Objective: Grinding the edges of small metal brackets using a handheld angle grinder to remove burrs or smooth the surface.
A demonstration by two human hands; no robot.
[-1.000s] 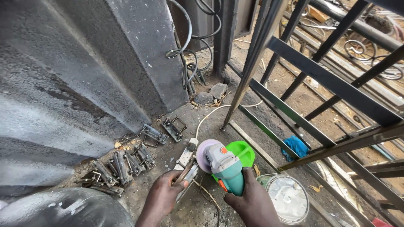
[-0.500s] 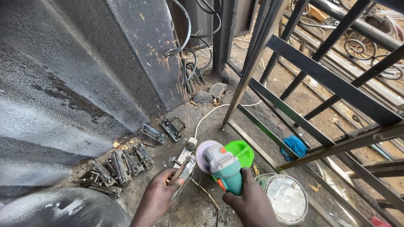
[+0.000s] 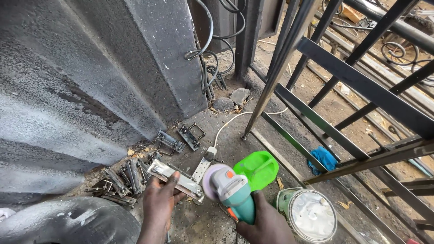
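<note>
We are holding a flat metal bracket low over the floor, left hand fingers closed on it, its end touching the grinder disc. Our right hand is gripping the grinder. Beside: a green scoop, a plastic-covered can.

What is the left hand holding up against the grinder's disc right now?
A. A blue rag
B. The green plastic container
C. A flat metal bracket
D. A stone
C: the left hand grips a flat metal bracket whose end meets the disc of the angle grinder, which the right hand holds.
</note>
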